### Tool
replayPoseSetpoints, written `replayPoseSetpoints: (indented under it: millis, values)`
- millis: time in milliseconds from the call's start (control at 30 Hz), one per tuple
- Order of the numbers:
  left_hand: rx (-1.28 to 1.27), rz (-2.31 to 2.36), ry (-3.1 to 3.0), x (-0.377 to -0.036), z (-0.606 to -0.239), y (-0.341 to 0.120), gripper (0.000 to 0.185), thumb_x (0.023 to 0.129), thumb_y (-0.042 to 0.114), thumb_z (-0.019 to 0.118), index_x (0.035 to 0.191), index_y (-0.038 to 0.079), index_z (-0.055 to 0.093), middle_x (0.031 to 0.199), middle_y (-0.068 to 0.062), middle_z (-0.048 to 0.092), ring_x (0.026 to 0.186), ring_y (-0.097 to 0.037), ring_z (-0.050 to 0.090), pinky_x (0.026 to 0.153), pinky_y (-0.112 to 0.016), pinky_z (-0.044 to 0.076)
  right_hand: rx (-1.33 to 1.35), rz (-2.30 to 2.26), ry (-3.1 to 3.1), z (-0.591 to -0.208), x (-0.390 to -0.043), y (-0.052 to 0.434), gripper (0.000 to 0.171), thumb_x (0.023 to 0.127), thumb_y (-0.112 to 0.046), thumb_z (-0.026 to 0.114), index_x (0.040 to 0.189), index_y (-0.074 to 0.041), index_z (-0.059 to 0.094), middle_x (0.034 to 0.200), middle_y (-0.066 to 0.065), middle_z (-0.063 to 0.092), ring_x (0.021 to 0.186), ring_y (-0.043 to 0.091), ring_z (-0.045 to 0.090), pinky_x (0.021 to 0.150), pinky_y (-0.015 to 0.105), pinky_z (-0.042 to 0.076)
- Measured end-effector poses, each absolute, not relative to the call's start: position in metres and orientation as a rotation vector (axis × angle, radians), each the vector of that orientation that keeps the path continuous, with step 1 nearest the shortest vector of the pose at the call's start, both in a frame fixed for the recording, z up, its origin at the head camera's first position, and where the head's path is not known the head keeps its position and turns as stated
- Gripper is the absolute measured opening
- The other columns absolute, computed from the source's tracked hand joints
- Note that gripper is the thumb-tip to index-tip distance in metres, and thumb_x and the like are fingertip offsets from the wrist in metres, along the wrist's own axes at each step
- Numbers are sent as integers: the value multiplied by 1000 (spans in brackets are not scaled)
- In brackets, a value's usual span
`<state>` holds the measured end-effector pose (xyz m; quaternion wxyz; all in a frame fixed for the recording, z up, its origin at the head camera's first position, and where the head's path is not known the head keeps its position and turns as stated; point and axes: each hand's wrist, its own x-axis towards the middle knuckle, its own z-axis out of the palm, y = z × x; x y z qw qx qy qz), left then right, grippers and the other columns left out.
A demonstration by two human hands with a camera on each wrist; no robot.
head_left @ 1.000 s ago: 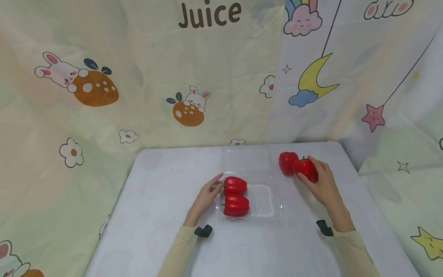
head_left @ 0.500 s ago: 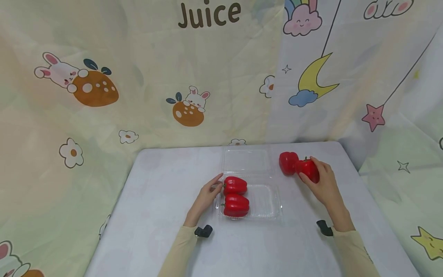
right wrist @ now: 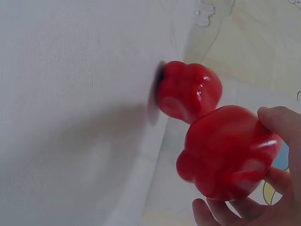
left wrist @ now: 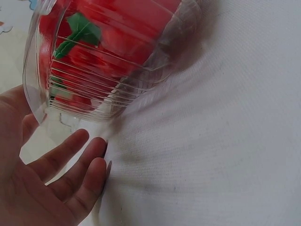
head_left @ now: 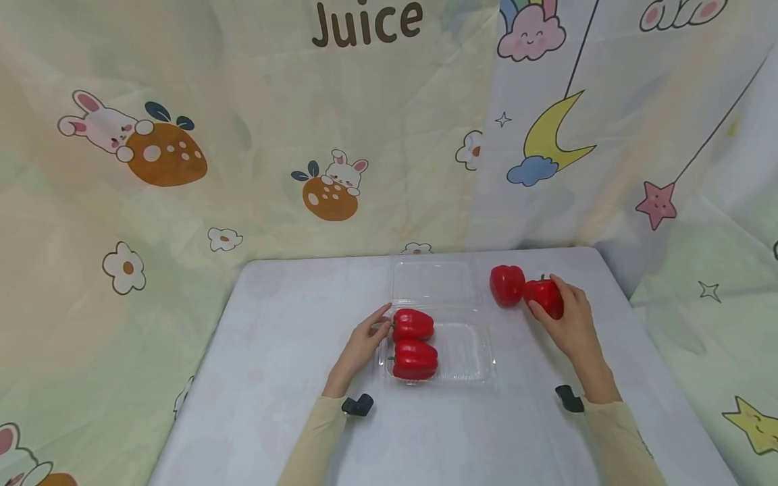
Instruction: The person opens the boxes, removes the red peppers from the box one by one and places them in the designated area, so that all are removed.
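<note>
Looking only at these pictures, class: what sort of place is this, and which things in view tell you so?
Probably a staged indoor tabletop set, not a real kitchen. A cartoon curtain printed "Juice" hangs behind a cloth-covered table, which bears only red peppers and a clear plastic box.

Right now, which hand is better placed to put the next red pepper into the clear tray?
Likely the right hand: it already grips a red pepper beside the clear tray. The left hand rests open against the tray's left edge, holding nothing.

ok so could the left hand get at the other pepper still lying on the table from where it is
Probably not easily: the left hand rests at the clamshell box, whose body lies between it and the loose red pepper; the right hand is nearer.
</note>
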<state>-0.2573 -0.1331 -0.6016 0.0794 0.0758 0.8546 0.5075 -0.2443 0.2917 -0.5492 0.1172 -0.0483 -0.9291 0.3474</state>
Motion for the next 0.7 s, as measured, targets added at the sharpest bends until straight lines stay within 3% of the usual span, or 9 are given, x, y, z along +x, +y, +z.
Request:
replayPoseSetpoints:
  millis: [300, 700]
  values:
    - [204, 1517, 2545, -259, -604, -134, 52, 102, 43, 56, 152, 39, 42, 136, -10, 61, 115, -27, 68, 95, -47, 57, -176, 1034, -2713, -552, -247, 294, 84, 91, -24, 73, 158, -9, 25, 150, 32, 33, 135, 53, 35, 91, 72, 48]
    - [245, 1511, 2564, -260, -604, -135, 51, 103, 44, 53, 152, 37, 42, 137, -11, 62, 115, -28, 67, 95, -48, 57, -306, 1027, -2702, -561, -255, 294, 79, 94, -24, 69, 158, -7, 25, 150, 33, 31, 137, 53, 33, 94, 72, 47]
